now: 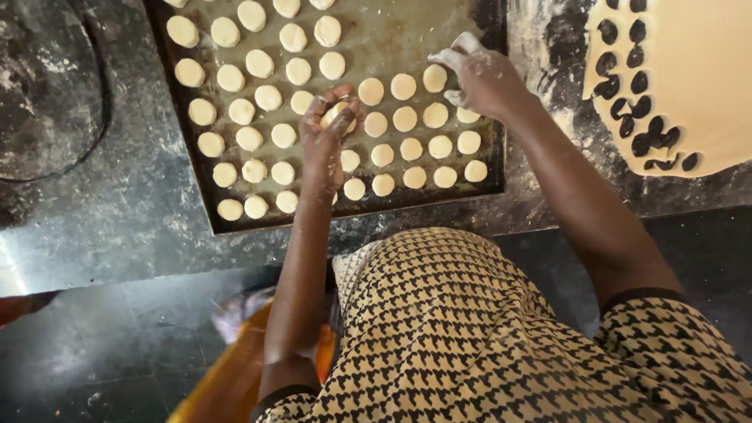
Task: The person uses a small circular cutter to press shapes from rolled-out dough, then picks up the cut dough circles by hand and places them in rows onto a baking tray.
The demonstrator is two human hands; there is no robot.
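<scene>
The baking tray (196,168) is crowded with rows of dough rounds (258,98); bare metal is left only at its upper right (439,31). Open counter (117,211) is found left; the rolled dough sheet (697,70) blocks the right.

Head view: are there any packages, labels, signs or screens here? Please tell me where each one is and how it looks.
None are in view.
Only unwrapped things show: a dark rectangular tray of pale round dough discs, a cream dough sheet with cut-out holes at upper right, and two floury hands, the left hand pinching one disc, the right hand over the tray.
</scene>
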